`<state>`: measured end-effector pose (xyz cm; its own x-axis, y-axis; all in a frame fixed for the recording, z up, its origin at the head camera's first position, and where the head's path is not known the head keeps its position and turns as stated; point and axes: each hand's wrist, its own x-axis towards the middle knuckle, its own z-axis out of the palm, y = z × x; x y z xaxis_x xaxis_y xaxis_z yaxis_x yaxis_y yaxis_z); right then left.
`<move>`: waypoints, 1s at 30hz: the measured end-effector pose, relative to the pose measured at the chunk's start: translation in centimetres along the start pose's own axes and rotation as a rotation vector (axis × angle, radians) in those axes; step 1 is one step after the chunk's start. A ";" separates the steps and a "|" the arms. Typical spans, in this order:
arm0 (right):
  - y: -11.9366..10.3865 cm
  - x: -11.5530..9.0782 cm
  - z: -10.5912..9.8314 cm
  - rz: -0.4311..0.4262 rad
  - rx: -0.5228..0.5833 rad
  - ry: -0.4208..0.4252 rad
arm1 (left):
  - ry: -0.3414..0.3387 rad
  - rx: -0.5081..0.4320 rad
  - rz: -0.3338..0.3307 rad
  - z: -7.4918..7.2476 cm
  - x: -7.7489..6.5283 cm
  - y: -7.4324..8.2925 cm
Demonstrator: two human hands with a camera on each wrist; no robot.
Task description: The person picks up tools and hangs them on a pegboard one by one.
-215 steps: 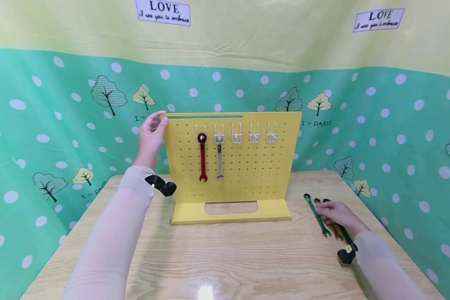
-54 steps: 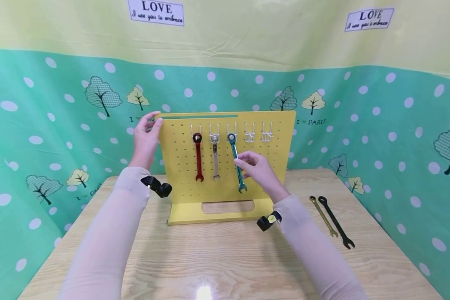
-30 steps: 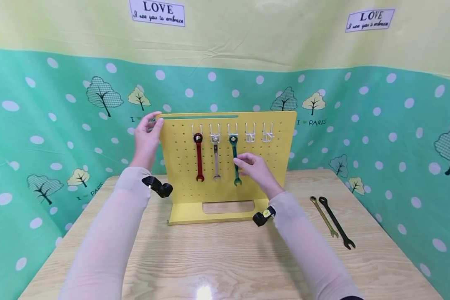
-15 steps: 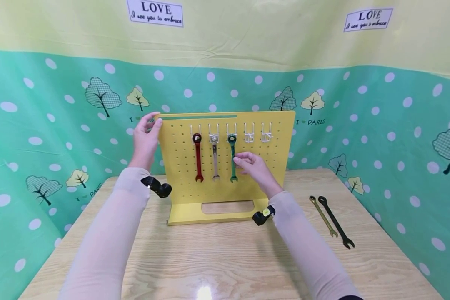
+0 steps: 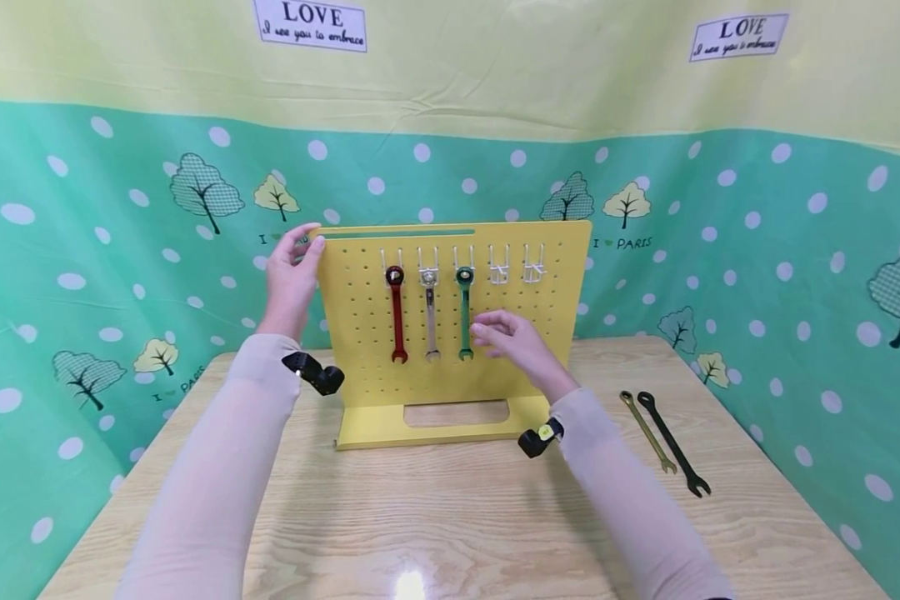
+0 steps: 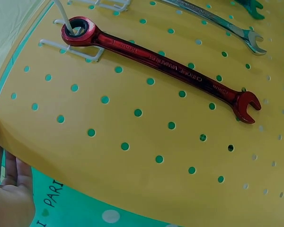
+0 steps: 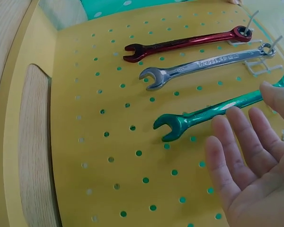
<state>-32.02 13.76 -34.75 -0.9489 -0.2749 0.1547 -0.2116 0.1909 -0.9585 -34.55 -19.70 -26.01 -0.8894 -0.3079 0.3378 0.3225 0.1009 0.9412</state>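
Three hung wrenches: a red wrench (image 5: 397,323), a silver wrench (image 5: 431,317) and a green wrench (image 5: 465,321) side by side on the yellow pegboard (image 5: 375,379), ring ends up, forked ends down.
Right hand (image 5: 513,340): fingers loose and parted, gripping nothing, just beside the green shaft.
Left hand (image 5: 291,279): thumb in front and fingers behind, pinching the board's upper left corner.
Step in hand: judging by the pose, letting go of the green wrench at its hook; best done by opening the fingers fully and drawing straight back, so no fingertip catches the shaft and swings it.
Ring check: worth confirming the prong runs right through the green ring; the right wrist view cuts that end off at its edge.
Board steadying: a light, constant pinch at the corner should do; pulling there could tip the panel and jog the hung wrenches.
Green wrench looks: glossy metallic green, slim shaft, round ring end, two-pronged open end, hanging nearly plumb.
Free hooks (image 5: 499,274): two white ones, right of the green wrench.
Tabletop (image 5: 390,517): a gold wrench (image 5: 648,432) and a longer black wrench (image 5: 672,442) lie near each other, right of the board.
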 end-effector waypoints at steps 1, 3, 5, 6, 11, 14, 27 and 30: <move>0.0 -0.2 -0.1 0.000 -0.007 -0.005 | -0.001 -0.001 0.000 0.0 0.0 0.0; 0.0 -0.5 -0.4 -0.001 -0.022 -0.016 | -0.002 -0.002 -0.001 0.0 0.1 0.0; 0.0 -0.8 -0.7 -0.002 -0.038 -0.025 | -0.003 0.001 0.000 0.0 0.0 0.0; 0.0 -1.0 -0.9 -0.003 -0.047 -0.030 | -0.003 0.000 0.002 0.0 0.0 0.0; 0.3 -1.7 -1.9 -0.005 -0.088 -0.038 | -0.005 0.004 0.006 0.0 0.0 -0.1; 0.7 -2.2 -2.5 0.000 -0.104 -0.044 | -0.002 0.003 0.007 0.0 0.0 -0.1; 3.5 -4.6 -6.0 0.071 -0.182 -0.053 | -0.008 -0.002 0.022 -0.1 -0.1 -0.1; 4.2 -5.3 -7.0 0.086 -0.220 -0.046 | -0.010 -0.005 0.018 -0.1 0.0 -0.1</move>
<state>-29.51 22.59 -37.93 -0.9551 -0.2902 0.0593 -0.1814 0.4149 -0.8916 -34.50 -19.80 -26.10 -0.8867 -0.2961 0.3551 0.3404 0.1018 0.9348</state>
